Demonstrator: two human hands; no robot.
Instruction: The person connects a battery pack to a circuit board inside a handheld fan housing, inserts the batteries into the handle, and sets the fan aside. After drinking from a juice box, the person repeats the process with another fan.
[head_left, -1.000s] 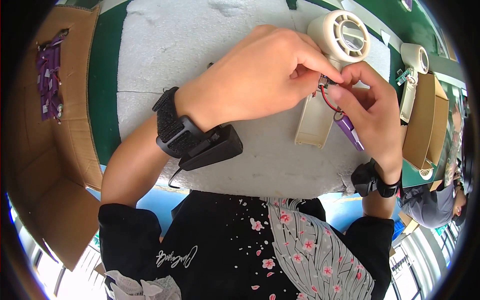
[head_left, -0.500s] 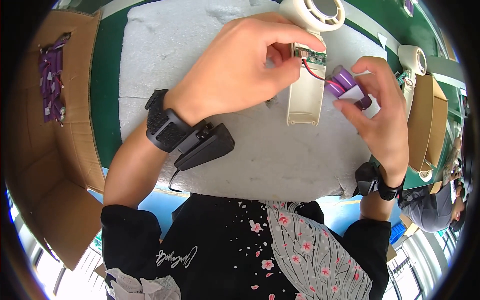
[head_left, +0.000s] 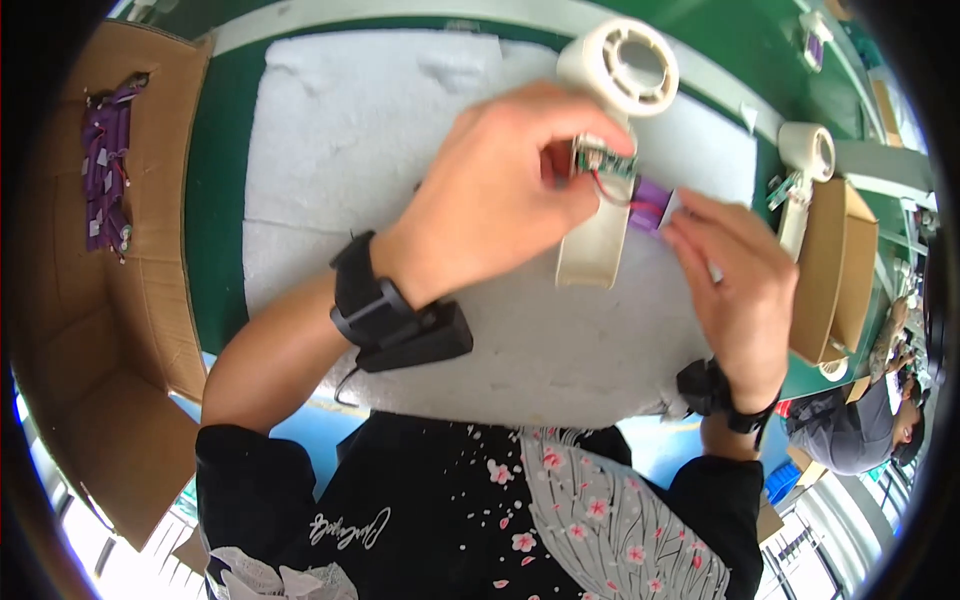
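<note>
While the white foam sheet (head_left: 530, 365) leaves open room at lower centre, the cream plastic fan casing (head_left: 610, 225) gapes upper right of centre; right hand (head_left: 740, 275), fingers pinched, has the purple cylindrical battery pack (head_left: 647, 208), wired but outside the casing's edge; left hand (head_left: 505, 175) grips the green rectangular circuit board (head_left: 620, 165), seating unclear!

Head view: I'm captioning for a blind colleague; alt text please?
A person's left hand grasps a green circuit board over a cream housing; the right hand holds a purple battery pack, a red wire running between. Beneath is a white foam slab, with a cardboard box at left.
</note>
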